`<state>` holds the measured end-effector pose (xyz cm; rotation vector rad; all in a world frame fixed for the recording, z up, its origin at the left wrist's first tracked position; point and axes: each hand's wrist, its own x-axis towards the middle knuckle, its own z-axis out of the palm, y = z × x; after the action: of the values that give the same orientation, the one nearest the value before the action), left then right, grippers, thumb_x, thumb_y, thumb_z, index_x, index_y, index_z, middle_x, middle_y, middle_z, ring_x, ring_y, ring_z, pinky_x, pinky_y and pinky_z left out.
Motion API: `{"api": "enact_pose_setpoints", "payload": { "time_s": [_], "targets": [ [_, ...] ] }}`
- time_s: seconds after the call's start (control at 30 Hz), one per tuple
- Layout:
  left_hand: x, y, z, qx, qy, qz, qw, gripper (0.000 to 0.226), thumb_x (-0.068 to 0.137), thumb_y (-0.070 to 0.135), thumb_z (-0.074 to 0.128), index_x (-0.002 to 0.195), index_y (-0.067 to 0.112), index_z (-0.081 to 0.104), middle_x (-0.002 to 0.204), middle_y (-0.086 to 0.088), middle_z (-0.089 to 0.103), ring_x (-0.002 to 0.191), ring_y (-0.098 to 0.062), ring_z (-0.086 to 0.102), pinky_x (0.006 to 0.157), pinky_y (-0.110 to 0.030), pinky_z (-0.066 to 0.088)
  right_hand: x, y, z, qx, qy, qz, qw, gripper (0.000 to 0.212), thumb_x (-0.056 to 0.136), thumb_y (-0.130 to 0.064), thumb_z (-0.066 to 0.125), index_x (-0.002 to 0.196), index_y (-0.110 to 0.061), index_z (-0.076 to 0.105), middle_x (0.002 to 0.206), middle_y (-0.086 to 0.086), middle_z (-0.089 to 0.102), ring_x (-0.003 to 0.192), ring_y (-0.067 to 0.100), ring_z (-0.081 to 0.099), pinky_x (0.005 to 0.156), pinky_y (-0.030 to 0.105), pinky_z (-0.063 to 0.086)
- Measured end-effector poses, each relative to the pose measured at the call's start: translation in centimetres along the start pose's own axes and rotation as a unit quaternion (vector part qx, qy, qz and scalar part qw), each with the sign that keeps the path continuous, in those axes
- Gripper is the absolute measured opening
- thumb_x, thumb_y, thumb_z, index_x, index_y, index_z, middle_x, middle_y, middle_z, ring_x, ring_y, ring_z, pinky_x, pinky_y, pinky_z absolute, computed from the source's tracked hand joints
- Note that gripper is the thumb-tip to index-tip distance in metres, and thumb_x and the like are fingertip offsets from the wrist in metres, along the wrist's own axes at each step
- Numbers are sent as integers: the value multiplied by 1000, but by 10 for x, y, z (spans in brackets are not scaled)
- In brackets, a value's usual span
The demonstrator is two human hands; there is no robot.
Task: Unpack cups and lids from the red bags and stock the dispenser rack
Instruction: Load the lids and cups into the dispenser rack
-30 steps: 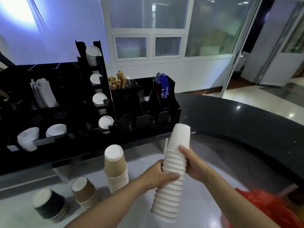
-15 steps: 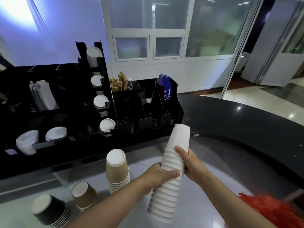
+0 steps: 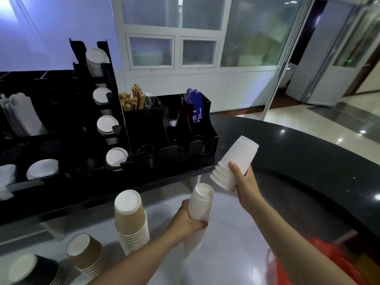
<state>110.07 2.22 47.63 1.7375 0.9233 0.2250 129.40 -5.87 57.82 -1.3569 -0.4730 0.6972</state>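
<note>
Since one sleeve seemingly overfills a dispenser rack [image 3: 144, 128] slot: right hand [image 3: 245, 183] grips short white stack [image 3: 232, 167], left hand [image 3: 185, 221] clasps remainder [image 3: 200, 202].

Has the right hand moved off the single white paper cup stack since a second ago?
Yes. The right hand pulled a short white cup stack up and right, away from the black dispenser rack.

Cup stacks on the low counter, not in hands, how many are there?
3: a tall tan stack, a shorter tan stack left of it, and a black stack at the bottom-left corner.
</note>
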Motion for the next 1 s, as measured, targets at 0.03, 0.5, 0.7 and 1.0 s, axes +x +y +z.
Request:
{"api": "enact_pose_setpoints", "payload": {
  "time_s": [0.03,0.5,0.7,1.0],
  "targets": [
    [4,-2,5,-8,0,-2,1000,81,56,47,85,122,48,39,116,18,62,103,-3,61,84,-28,55,1,-2,-6,3,-2,3,1000,91,61,-63,86,136,-27,46,126,3,67,113,23,68,91,45,58],
    [30,1,6,10,-36,49,998,98,52,54,90,135,53,36,134,25,53,117,8,52,85,-8,46,4,-10,-20,46,-70,29,996,84,70,-56,85,138,-25,47,129,9,66,116,29,66,91,49,58],
    [12,74,-46,-87,76,158,981,47,93,27,71,133,38,48,132,14,59,113,11,57,89,-13,50,24,-55,42,50,-109,2,993,84,70,-66,80,134,-20,53,121,13,71,109,32,70,82,43,60],
    [-30,166,-197,18,317,276,907,10,98,27,64,107,29,67,92,14,75,90,6,68,80,-9,50,52,-154,171,16,-148,-91,985,68,74,-64,71,125,-20,58,114,13,71,96,31,74,77,53,62]
  ]
}}
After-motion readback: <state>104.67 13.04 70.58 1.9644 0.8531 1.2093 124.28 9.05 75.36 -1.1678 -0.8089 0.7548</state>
